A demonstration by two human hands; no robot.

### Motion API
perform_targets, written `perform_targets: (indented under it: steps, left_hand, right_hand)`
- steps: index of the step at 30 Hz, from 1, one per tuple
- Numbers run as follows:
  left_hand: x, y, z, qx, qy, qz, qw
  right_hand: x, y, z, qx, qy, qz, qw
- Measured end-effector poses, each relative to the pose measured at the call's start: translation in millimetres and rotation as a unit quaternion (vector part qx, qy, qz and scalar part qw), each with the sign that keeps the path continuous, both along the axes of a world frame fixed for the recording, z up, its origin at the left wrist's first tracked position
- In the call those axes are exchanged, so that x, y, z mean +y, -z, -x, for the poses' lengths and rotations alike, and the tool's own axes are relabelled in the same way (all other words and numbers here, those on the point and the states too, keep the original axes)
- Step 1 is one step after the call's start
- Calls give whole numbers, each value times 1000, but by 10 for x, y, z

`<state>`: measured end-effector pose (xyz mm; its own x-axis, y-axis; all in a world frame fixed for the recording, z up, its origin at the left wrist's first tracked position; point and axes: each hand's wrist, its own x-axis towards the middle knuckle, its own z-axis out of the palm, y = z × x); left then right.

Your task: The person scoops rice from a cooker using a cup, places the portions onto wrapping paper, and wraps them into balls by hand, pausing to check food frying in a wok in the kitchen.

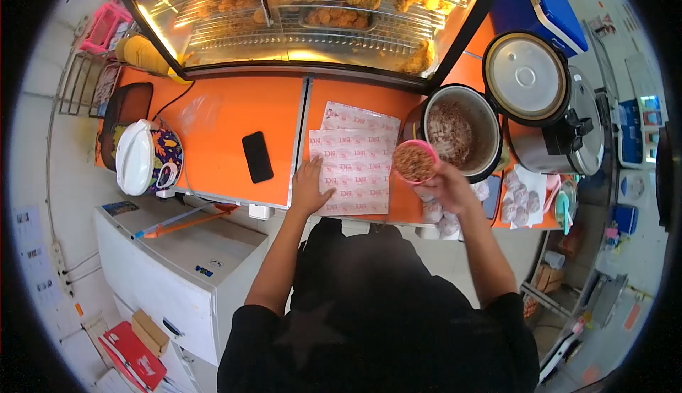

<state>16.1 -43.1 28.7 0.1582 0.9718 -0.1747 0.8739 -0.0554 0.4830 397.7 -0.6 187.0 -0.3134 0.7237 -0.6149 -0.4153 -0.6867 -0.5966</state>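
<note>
My right hand [449, 187] is closed around a small pink cup [435, 150] filled with brown, grainy food that looks like rice. The cup is tilted toward the camera, beside the near rim of an open rice cooker pot [495, 124]. Reddish-brown rice [451, 130] partly covers the inside of that pot. My left hand [310, 186] rests with fingers spread on the lower left edge of printed wrapping paper [355, 173]. More sheets of the same paper lie beneath, showing at the top.
A glass warmer [298, 45] with fried chicken stands behind. A black phone [257, 157] and a white-lidded patterned pot [135, 159] sit left. Rightward are a lidded cooker [550, 144], a blue cooler box [536, 9] and several wrapped bundles [522, 205].
</note>
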Motion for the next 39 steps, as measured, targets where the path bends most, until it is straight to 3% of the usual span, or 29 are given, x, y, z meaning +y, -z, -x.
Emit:
perform_targets:
  steps: [2, 5, 6, 7, 8, 11, 13, 15, 20, 22, 24, 25, 27, 30, 36, 39]
  left_hand:
    - [133, -9, 25, 71, 73, 9, 995]
    - [278, 267, 147, 110, 131, 0, 985]
    - [378, 180, 109, 109, 131, 18, 985]
    - [434, 154, 118, 106, 133, 38, 985]
    - [440, 168, 120, 104, 127, 23, 986]
    - [517, 130, 156, 102, 127, 38, 986]
    - [539, 106, 146, 116, 133, 44, 983]
    - [560, 79, 149, 133, 139, 52, 980]
    - [709, 49, 180, 164, 164, 46, 972]
    - [817, 52, 287, 100, 120, 74, 985]
    - [894, 54, 442, 36, 75, 99, 992]
    - [866, 48, 591, 71, -36, 30, 996]
    - [784, 58, 994, 141, -244, -111, 953]
    - [750, 113, 1307, 135, -402, -5, 905]
    - [838, 110, 1377, 90, -390, 45, 915]
    - [818, 191, 1375, 115, -390, -4, 913]
  right_hand:
    - [-234, 621, 359, 31, 44, 39, 998]
    - [-290, 892, 1060, 40, 97, 21, 994]
    - [-294, 1020, 1267, -145, 55, -111, 982]
    - [-302, 1181, 1494, -324, 9, -232, 917]
    - [-318, 1334, 1600, -484, -40, -344, 804]
    - [-395, 1914, 1710, -617, -179, -551, 533]
    - [-468, 1982, 1805, -619, -189, -558, 519]
    - [-494, 1715, 1921, -647, -218, -523, 511]
    - [-259, 1658, 2114, -650, -196, -471, 564]
    - [-186, 1792, 2212, -639, -192, -449, 594]
    - [-201, 1801, 2216, -643, -211, -450, 583]
    - [-202, 1806, 2196, -645, -221, -450, 576]
    - [-190, 1837, 2213, -640, -213, -454, 583]
    - [-205, 1854, 2205, -633, -215, -460, 584]
    - [-190, 1757, 2141, -630, -265, -439, 584]
    - [-201, 1804, 2132, -622, -251, -457, 584]
